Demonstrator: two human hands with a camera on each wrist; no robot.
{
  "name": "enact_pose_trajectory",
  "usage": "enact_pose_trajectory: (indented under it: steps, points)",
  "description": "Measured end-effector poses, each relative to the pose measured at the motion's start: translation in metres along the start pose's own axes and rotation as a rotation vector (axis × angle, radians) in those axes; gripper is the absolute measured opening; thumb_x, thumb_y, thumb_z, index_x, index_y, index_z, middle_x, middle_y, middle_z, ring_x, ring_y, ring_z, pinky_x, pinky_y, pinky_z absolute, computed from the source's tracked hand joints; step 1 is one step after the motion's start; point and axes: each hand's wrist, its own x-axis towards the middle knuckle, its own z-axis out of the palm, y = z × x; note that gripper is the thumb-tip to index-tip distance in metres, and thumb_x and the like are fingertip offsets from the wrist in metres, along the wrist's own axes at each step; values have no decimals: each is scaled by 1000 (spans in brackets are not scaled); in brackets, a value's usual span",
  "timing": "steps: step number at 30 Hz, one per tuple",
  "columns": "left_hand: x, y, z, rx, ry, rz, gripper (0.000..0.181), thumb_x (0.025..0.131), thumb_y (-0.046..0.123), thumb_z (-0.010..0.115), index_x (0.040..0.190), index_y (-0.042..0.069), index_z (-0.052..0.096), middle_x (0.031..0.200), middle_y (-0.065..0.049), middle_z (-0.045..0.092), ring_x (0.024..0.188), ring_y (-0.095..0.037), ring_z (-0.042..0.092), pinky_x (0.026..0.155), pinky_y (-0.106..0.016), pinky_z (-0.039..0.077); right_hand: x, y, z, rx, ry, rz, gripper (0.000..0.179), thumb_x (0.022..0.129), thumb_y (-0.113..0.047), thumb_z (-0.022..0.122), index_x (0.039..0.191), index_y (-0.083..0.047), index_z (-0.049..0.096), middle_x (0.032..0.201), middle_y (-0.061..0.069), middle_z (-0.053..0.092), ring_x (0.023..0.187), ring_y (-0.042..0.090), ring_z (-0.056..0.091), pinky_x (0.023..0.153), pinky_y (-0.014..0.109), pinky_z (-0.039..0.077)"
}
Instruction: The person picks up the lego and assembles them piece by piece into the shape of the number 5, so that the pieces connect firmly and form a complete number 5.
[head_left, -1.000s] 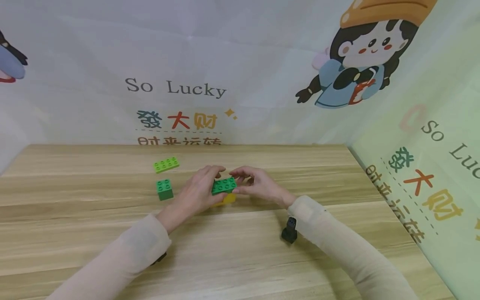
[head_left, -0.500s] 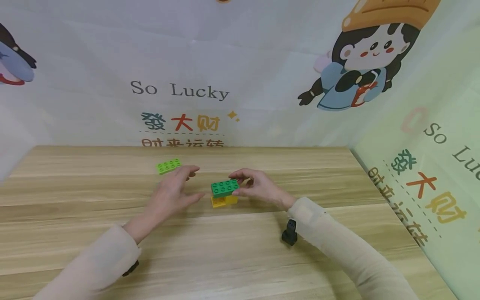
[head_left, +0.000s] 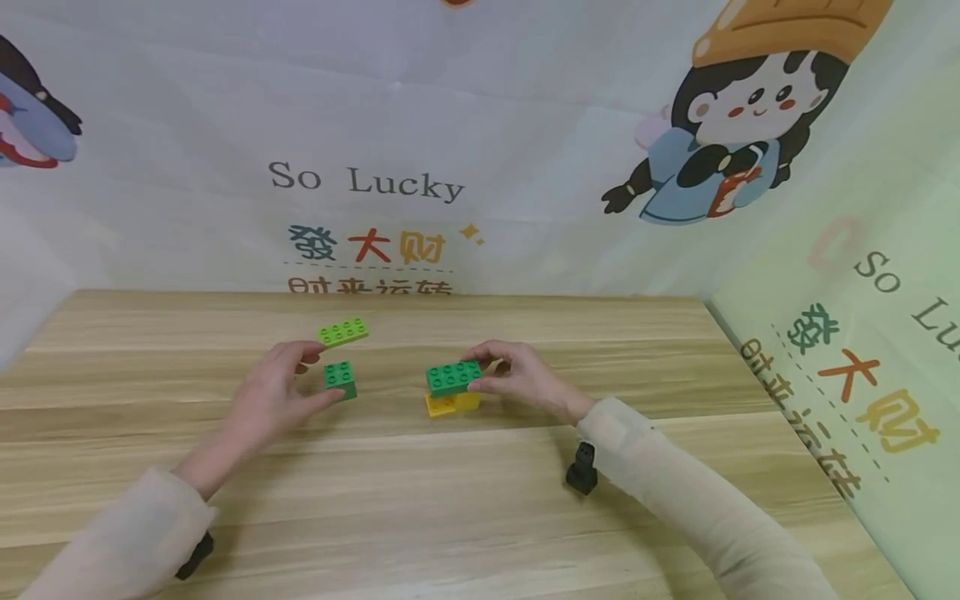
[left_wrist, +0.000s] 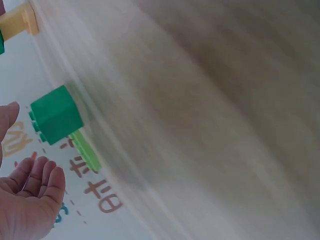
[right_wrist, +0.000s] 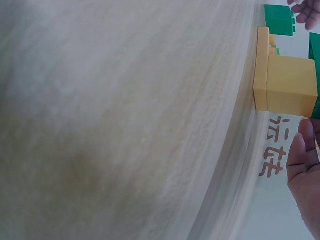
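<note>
My right hand (head_left: 528,379) holds the right end of a long green toy brick (head_left: 453,378) between thumb and fingers. That brick sits on top of yellow bricks (head_left: 453,405), its left end overhanging a low yellow base; the right wrist view shows the taller yellow block (right_wrist: 292,86). My left hand (head_left: 266,396) reaches around a square green brick (head_left: 340,380) on the table, thumb in front and fingers behind, spread apart. In the left wrist view a gap separates the fingers from this square brick (left_wrist: 56,115).
A flat lime-green brick (head_left: 343,331) lies just behind the square one. The wooden table (head_left: 420,517) ends at a printed cloth backdrop (head_left: 525,150) at the back, with another cloth panel along the right side.
My left hand has let go of the long green brick and moved left to the square green brick. The right hand has stayed at the stack.
</note>
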Motion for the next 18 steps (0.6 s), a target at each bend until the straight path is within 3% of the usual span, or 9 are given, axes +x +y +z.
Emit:
enact_pose_trajectory:
  steps: [11,18]
  points:
    - [5,-12,5,2,-80,-67,61,78,21,75,125,-8,49,114,-27,57,101,-38,55,83,-50,47,-1,1,2,19,17,-16,34,81,-3,72,113,4,62,106,16,64,90,13,54,73,25,51]
    - [12,-13,10,-48,-108,-91,54,79,17,75,120,-8,52,108,-25,60,96,-34,58,83,-47,49,-1,4,2,25,17,-15,34,80,-2,72,113,4,62,105,17,64,90,12,54,74,25,52]
